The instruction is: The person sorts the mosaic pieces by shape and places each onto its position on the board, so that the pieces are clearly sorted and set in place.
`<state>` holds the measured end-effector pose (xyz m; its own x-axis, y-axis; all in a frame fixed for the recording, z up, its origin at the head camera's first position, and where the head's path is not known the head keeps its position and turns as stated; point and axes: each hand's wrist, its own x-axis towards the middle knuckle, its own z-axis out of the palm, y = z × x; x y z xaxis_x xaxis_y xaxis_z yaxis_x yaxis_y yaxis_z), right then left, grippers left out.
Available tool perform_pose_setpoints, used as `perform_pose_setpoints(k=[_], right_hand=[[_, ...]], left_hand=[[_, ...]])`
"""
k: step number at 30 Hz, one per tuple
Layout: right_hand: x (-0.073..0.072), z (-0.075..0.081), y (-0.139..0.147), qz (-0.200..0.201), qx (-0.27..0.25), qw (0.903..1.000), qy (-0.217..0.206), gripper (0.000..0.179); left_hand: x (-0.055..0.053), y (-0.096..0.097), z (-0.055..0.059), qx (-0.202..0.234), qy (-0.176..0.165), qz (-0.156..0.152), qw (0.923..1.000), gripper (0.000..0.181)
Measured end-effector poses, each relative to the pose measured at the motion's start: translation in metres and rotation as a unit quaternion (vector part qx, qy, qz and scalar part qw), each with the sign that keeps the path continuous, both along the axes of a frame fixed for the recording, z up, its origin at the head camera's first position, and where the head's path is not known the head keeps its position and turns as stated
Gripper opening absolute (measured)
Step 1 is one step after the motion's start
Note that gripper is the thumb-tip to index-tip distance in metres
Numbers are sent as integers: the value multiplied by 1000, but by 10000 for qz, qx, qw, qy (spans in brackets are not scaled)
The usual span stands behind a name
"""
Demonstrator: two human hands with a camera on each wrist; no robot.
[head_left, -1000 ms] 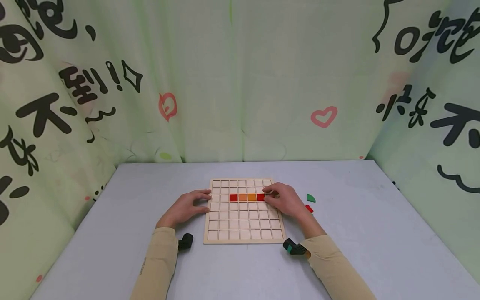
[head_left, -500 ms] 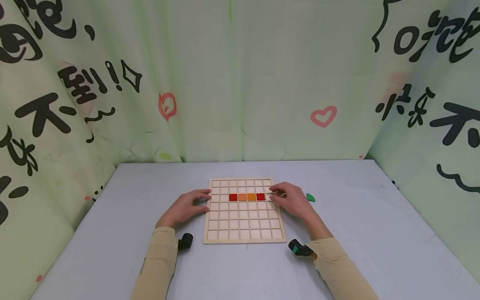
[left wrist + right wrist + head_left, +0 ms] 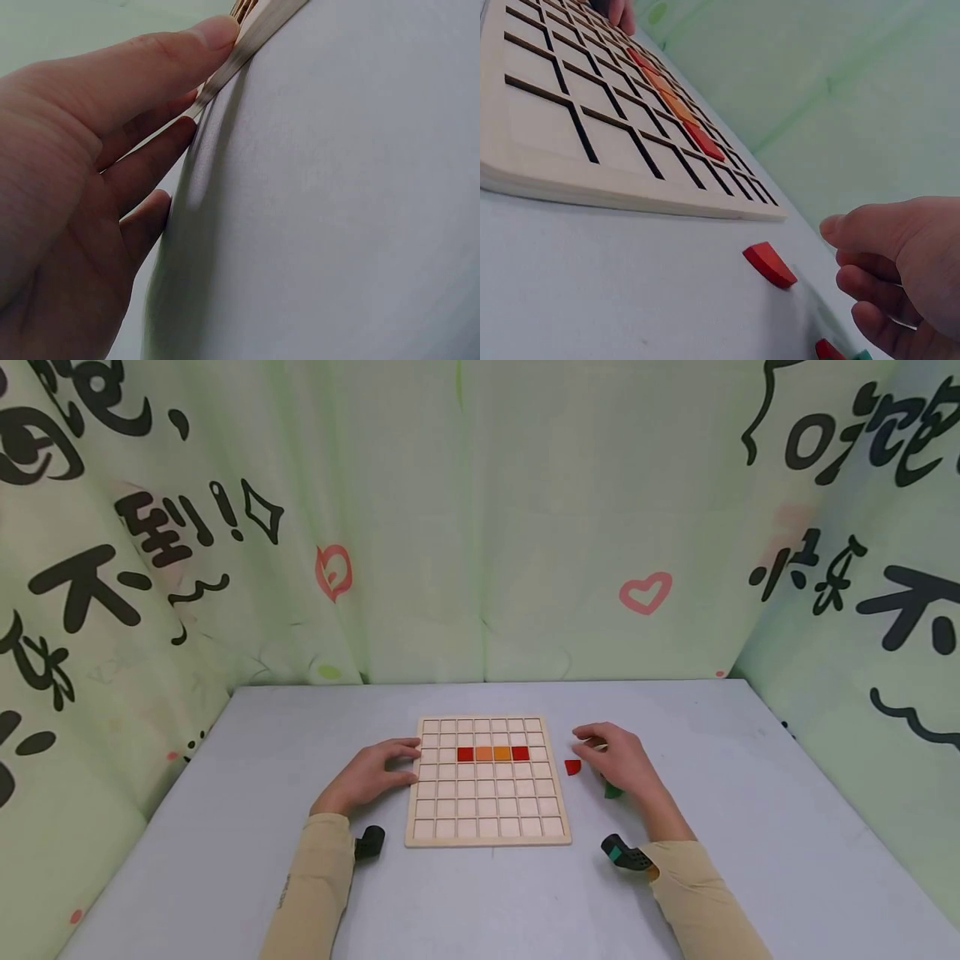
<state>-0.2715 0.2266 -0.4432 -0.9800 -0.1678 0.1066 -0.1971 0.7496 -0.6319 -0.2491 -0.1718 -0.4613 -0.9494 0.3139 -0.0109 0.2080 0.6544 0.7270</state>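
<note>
A square wooden grid board (image 3: 487, 842) lies on the table. One of its rows holds a red tile (image 3: 466, 754), two orange tiles (image 3: 492, 753) and a second red tile (image 3: 521, 753). My left hand (image 3: 375, 774) rests against the board's left edge, its thumb (image 3: 214, 34) touching the frame and its fingers extended. Off the board's right side, my right hand (image 3: 613, 758) hovers with loosely bent fingers and nothing visible between them. Near it lie a rounded red piece (image 3: 573, 767) and a partly hidden green piece (image 3: 612, 790).
Another red piece (image 3: 829, 350) shows at the bottom of the right wrist view, beside a bit of green. Black wrist devices (image 3: 370, 843) are worn at both sleeves. A printed curtain (image 3: 480, 527) hangs behind the white table (image 3: 300, 710).
My right hand has moved right, away from the right-hand red tile and off the board. A red piece beside the board has come into sight. My left hand stays put.
</note>
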Motion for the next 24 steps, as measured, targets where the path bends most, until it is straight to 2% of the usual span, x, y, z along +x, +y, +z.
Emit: perform_pose_setpoints(k=[13, 24], right_hand=[[3, -8, 37, -523, 389, 9978, -113, 37], [4, -5, 49, -532, 598, 9966, -188, 38]], left_hand=[[1, 0, 2, 39, 17, -21, 10000, 42], [2, 1, 3, 121, 33, -53, 9999, 41]])
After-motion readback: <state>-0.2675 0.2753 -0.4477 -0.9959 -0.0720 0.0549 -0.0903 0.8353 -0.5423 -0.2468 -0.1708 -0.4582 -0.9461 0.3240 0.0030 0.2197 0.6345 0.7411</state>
